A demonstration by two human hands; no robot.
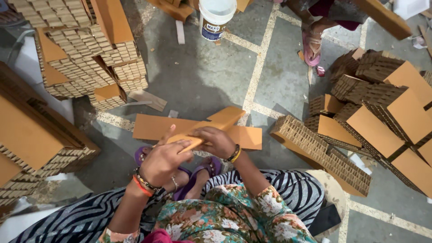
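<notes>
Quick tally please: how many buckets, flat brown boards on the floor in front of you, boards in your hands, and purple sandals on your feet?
White bucket: 1
Flat board on the floor: 1
Board held in both hands: 1
Purple sandals: 2
Total: 5

Small cardboard workshop, floor-level work area. Grey concrete floor [211,76] with pale inlaid lines, littered with scraps. Tall stacks of brown honeycomb cardboard blocks at left [85,54] and right [382,103]. Flat brown cardboard sheets [155,127] laid on the floor. White plastic bucket [216,18] standing at the far edge.
</notes>
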